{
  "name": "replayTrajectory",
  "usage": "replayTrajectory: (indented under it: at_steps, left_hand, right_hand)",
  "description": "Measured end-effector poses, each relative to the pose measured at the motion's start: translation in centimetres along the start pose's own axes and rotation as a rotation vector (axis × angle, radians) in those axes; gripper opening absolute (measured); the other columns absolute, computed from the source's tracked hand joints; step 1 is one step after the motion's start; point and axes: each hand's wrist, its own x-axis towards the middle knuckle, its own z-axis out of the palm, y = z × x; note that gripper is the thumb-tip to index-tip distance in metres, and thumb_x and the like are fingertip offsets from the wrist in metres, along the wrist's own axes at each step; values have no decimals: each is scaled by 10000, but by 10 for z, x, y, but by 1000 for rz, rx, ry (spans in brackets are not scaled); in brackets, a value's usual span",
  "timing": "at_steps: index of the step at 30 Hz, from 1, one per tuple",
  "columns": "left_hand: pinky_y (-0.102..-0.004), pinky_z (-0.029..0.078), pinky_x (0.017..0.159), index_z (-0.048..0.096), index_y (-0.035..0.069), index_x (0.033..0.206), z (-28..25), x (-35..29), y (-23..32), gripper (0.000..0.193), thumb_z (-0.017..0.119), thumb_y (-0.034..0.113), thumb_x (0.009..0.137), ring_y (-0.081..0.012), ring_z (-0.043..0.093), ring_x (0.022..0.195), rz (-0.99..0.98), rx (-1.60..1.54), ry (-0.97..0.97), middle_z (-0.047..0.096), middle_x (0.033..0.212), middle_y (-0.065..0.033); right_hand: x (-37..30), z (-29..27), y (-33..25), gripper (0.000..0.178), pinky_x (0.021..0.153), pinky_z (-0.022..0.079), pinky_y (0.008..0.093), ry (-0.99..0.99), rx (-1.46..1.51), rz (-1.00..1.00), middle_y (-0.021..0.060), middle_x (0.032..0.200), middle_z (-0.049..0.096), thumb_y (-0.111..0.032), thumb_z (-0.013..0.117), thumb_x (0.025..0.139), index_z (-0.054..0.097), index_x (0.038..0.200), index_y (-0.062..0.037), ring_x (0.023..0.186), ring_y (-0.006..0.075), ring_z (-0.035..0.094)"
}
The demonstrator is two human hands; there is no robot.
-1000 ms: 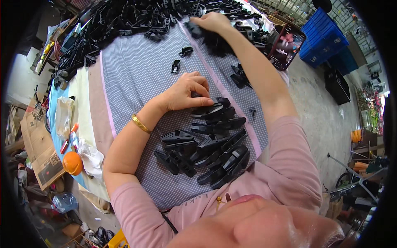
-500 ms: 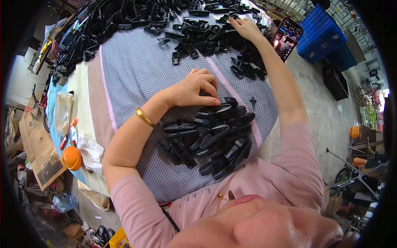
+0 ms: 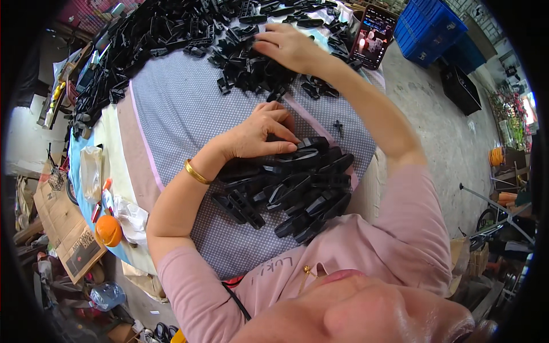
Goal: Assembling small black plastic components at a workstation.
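Observation:
My left hand [image 3: 264,132] rests at the back edge of a near group of black plastic parts [image 3: 297,188], which lie side by side close to my chest. Its fingers are curled, and the thumb touches the rearmost part; what lies under the fingertips is hidden. My right hand [image 3: 291,48] reaches over the far heap of black plastic parts [image 3: 246,71], fingers stretched to the left and somewhat apart. No part shows lifted in it. The parts are long and narrow, some with slots or ladder-like ribs.
A dotted grey cloth [image 3: 171,97] with pink stripes covers the table. A phone [image 3: 374,37] stands at the far right edge. An orange round object [image 3: 108,230] and a white plastic bag [image 3: 131,219] sit at left. Blue crates [image 3: 429,31] and a black crate [image 3: 460,91] stand on the floor.
My right hand has swung left from the far right end of the heap to above its middle. The left hand stays by the near group. The view has shifted slightly.

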Motion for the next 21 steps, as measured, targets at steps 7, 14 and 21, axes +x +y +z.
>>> replayTrajectory:
  at_steps: [7, 14, 21]
  left_hand:
    - [-369, 252, 966, 745, 139, 894, 4, 8, 4, 225, 679, 335, 804, -207, 441, 986, 59, 6, -12, 576, 919, -21]
    - [-397, 343, 942, 711, 125, 928, 13, 7, -1, 229, 688, 298, 782, -248, 485, 996, 82, 0, 179, 574, 962, -55]
    - [-425, 417, 875, 627, 64, 1049, 5, 0, -21, 358, 683, 279, 768, -303, 506, 1013, -234, 594, 601, 566, 1061, -110]
  right_hand:
    - [-120, -58, 47, 535, 1048, 315, 401, -50, -106, 166, 206, 1358, 424, -388, 592, 872, 487, 1297, -79, 1262, 356, 396]
    - [-94, -10, 2, 761, 1083, 234, 469, -104, -165, 195, 271, 1398, 333, -527, 609, 800, 359, 1401, -132, 1312, 425, 291]
    - [-27, 45, 11, 622, 1041, 314, 438, -29, 298, 79, 247, 1304, 464, -505, 564, 846, 504, 1287, -72, 1222, 377, 440]
